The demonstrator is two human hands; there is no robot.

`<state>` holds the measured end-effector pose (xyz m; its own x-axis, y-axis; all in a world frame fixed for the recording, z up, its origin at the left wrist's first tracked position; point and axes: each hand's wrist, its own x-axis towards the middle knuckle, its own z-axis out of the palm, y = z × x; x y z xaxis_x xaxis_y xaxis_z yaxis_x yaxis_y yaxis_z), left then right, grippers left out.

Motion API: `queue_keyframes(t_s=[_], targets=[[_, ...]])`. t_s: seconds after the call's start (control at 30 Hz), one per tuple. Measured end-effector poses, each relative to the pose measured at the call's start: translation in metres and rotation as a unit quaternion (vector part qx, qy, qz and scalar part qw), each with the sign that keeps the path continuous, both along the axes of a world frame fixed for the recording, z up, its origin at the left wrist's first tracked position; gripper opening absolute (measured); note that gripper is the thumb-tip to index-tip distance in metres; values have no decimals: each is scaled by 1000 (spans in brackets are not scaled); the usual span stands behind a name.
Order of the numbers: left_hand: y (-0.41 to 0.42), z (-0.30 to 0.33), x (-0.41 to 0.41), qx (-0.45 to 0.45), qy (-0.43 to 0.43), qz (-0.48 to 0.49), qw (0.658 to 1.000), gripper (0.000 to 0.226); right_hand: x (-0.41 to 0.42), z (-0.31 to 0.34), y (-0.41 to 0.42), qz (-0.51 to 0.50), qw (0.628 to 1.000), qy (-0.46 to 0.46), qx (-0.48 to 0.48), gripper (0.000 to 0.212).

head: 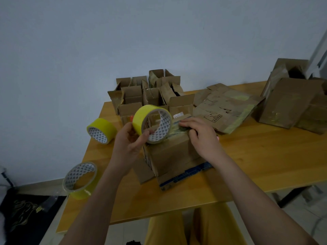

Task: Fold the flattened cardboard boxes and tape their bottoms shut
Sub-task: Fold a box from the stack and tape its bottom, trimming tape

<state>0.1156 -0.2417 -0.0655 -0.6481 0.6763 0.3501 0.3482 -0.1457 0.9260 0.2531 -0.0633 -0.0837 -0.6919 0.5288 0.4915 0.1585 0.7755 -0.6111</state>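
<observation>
At frame centre, our left hand (131, 138) grips the yellow tape roll (152, 123) while our right hand (198, 133), fingers flat, presses tape onto the upturned brown cardboard box (169, 154) on the wooden surface (256, 165).

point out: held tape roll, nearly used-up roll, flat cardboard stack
held tape roll (141, 119), head view, yellow outer band
nearly used-up roll (80, 180), head view, printed inner core
flat cardboard stack (228, 105), head view, top sheet
</observation>
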Motion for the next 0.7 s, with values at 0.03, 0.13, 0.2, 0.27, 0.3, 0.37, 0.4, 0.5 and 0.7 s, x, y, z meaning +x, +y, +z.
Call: queue_keyframes(t_s=[0.03, 0.13, 0.2, 0.27, 0.3, 0.37, 0.4, 0.5, 0.7], targets=[[-2, 1, -1, 7, -4, -5, 1000, 17, 0, 0, 1, -1, 1000, 4, -3, 40], [-12, 4, -6, 62, -76, -19, 995, 20, -2, -3, 4, -9, 1000, 17, 5, 39], [-18, 4, -9, 57, -62, -23, 996, 20, -5, -4, 6, -12, 1000, 23, 11, 39], [-24, 1, -9, 13, 3, -24, 1000, 27, -6, -5, 6, -13, 999, 32, 9, 39], [-26, -1, -6, -7, 26, -21, 999, 29, -7, -5, 6, -14, 999, 31, 11, 39], [-30, -5, 0, -28, 42, -6, 999, 33, -7, -2, 3, -25, 999, -3, 26, 40], [-31, -7, 3, -32, 40, 4, 999, 33, -6, 2, 0, -41, 997, -36, 46, 40], [-33, -11, 12, -32, 15, 12, 999, 29, -5, 8, -13, -54, 993, -55, 90, 46], [-32, -5, 5, -27, 40, 9, 999, 32, -7, -3, -18, 24, 999, -31, 34, 45]])
